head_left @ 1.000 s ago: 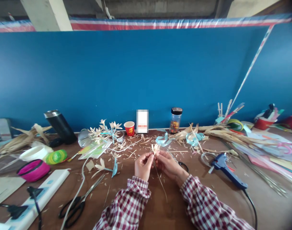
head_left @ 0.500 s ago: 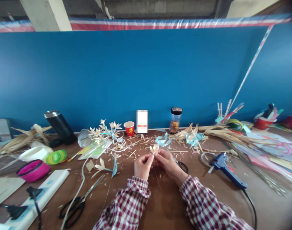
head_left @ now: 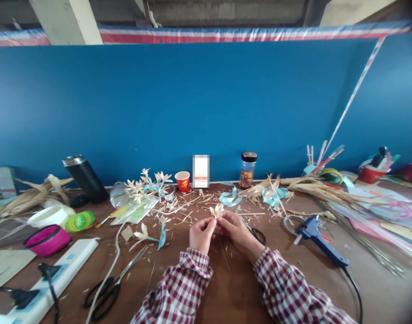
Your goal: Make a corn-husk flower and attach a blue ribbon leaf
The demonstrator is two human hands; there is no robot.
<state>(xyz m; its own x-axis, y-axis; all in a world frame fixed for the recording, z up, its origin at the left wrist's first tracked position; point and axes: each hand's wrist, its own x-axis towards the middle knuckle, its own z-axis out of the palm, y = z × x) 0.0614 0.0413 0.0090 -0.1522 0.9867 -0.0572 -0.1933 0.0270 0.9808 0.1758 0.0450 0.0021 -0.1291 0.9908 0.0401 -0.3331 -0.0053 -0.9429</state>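
Note:
Between my fingertips is a small cream flower (head_left: pixel 216 210) with pointed petals, apparently of dried husk. My left hand (head_left: pixel 202 233) pinches its base from the left. From the right, the fingers of my right hand (head_left: pixel 235 230) close on the same base. A thin thread or wire seems to hang below the flower. To the left on the table lies another cream flower (head_left: pixel 142 231) with a pale blue strip. Farther back is a cluster of finished-looking cream flowers (head_left: pixel 148 184) on blue stems. Beyond my right hand, black scissor handles (head_left: pixel 259 235) show partly.
Open scissors (head_left: pixel 116 283) and a white power strip (head_left: pixel 62 274) lie at left, with a white cable (head_left: pixel 117 252) crossing the table. A blue glue gun (head_left: pixel 322 240) rests at right. At the back stand a red paper cup (head_left: pixel 183 182) and a lidded jar (head_left: pixel 248 171). Husk scraps litter the middle.
The flower has turned slightly between my fingertips, its petals showing at a somewhat different angle. Both hands stay in nearly the same place.

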